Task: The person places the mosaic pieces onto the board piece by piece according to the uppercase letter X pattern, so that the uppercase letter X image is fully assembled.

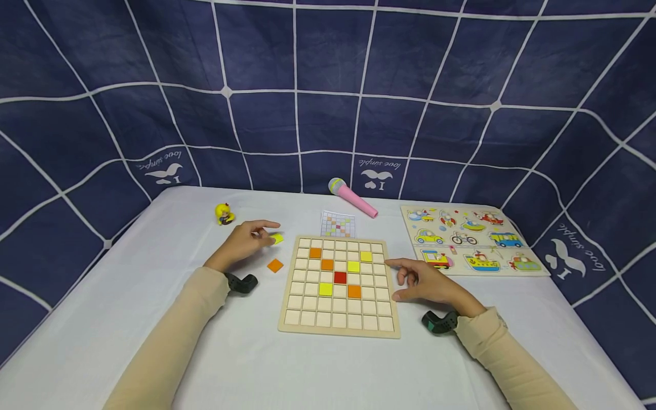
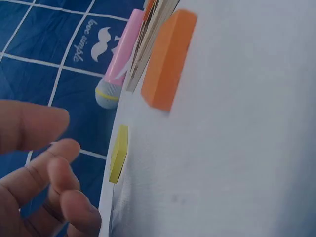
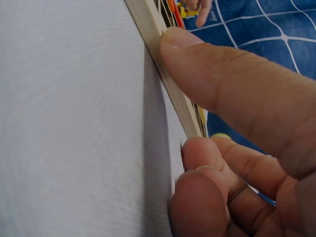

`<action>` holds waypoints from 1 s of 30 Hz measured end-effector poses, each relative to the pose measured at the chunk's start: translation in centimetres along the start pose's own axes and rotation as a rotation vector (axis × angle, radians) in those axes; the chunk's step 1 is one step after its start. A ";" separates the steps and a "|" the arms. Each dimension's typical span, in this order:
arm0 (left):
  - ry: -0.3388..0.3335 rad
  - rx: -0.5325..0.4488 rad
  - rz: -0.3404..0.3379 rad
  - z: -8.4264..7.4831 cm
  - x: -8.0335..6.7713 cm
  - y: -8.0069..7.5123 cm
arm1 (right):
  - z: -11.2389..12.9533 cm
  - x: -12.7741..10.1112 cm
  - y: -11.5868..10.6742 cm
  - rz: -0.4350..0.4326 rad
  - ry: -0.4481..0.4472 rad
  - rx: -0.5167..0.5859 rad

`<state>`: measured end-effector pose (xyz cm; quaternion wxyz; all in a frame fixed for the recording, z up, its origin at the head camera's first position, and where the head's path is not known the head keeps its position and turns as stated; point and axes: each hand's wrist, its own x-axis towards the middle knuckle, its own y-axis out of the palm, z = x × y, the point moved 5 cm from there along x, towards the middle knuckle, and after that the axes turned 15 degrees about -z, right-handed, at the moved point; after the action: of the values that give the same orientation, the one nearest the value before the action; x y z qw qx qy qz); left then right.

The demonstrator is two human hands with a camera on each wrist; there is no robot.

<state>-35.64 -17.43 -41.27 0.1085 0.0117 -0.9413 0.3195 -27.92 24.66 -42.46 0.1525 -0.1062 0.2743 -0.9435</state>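
A square wooden grid board (image 1: 340, 328) lies on the table with orange, yellow and red tiles in some cells; the red tile (image 1: 340, 277) is near its middle. Left of it, a loose yellow tile (image 1: 277, 238) and a loose orange tile (image 1: 275, 265) lie on the cloth. My left hand (image 1: 247, 242) hovers beside the yellow tile, thumb and fingers parted; in the left wrist view this yellow tile (image 2: 118, 154) is apart from the fingertips. At the board's right edge, my right hand (image 1: 427, 282) touches the rim with its thumb (image 3: 182, 42) and fingertips, other fingers bent.
Behind the board lies a printed pattern card (image 1: 338, 224), with a pink microphone (image 1: 353, 199) beyond it. A vehicle picture puzzle (image 1: 471, 242) is at the right. A small yellow-haired figurine (image 1: 224, 214) stands at the back left. A blue curtain (image 1: 328, 125) hangs behind the table.
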 end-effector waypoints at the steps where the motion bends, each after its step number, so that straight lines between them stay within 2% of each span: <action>1: -0.002 0.014 -0.005 0.2 0.1 0.0 | 0.0 0.0 0.0 0.000 -0.002 0.001; 5: 0.000 0.075 0.017 0.7 0.5 0.0 | -0.1 0.0 -0.1 -0.001 -0.006 -0.001; 10: 0.038 0.211 0.096 0.6 0.9 0.3 | -0.1 0.0 -0.2 -0.003 -0.006 -0.012; 14: 0.035 0.294 0.152 0.5 1.0 0.5 | -0.1 0.0 -0.1 -0.003 -0.016 -0.002; 18: 0.025 0.290 0.151 0.7 1.0 0.5 | 0.1 0.0 -0.1 -0.002 -0.041 -0.003; 23: 0.055 0.249 0.106 1.0 0.9 0.2 | 0.2 0.1 -0.1 0.002 -0.015 0.006; 30: 0.014 0.189 0.059 1.5 0.4 -0.4 | 0.2 0.0 0.0 0.001 0.005 0.010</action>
<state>-36.33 -18.64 -42.15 0.1039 -0.0082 -0.9062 0.4098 -27.92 24.58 -42.32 0.1529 -0.1029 0.2702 -0.9450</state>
